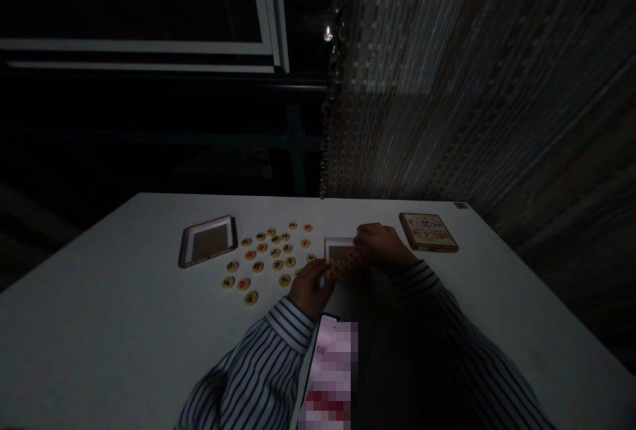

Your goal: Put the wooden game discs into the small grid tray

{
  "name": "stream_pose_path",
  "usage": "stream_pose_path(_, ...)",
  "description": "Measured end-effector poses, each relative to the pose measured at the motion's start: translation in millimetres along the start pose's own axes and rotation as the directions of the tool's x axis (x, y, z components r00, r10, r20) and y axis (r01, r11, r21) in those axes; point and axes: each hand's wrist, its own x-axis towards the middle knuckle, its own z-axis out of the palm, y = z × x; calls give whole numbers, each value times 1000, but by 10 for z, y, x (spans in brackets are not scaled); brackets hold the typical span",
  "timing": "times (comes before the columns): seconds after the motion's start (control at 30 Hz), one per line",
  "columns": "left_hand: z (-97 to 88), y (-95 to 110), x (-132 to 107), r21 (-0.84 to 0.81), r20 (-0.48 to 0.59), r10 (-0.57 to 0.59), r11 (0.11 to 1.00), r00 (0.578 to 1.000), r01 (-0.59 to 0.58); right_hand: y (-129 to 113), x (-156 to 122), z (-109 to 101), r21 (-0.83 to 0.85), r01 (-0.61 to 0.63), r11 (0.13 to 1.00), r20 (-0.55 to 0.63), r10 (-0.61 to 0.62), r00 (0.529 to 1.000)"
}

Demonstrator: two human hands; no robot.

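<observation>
A shallow open box (342,251) with a pale rim lies between my hands on the white table. Several round xiangqi pieces (340,264) with red characters are gathered in its near part. My left hand (312,287) is closed at the box's near left corner, its fingertips beside the pieces. Over the right side of the box, my right hand (382,246) curls its fingers on the edge, close to the pieces; its lower fingers are lost in shadow. Left of the box, many loose xiangqi pieces (275,253) with black or red characters are spread out.
An upturned box lid (207,242) sits at the left, a flat printed box (428,231) at the right. A lit phone (328,357) lies between my forearms. Beyond the white table (124,304) hangs a string curtain (397,85). The room is dark.
</observation>
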Motion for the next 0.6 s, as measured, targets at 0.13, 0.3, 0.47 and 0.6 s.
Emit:
stream_pose_path(0.13,-26,35,11,0,-16,-13,1000,1000,13,16,-22,-113,6,-16,1000,-60,16,998)
stream_pose_path(0.3,-66,72,16,-8,-45,-14,1000,999,14,-15,-36,-190,26,-22,999,-99,24,995)
stream_pose_path(0.47,-122,107,21,-46,-102,37,998,994,-42,-39,-50,-230,51,-18,999,-110,23,994)
stream_pose_path(0.6,-197,159,10,-74,-118,53,995,992,-62,-55,-51,-250,54,8,999,-113,-2,994)
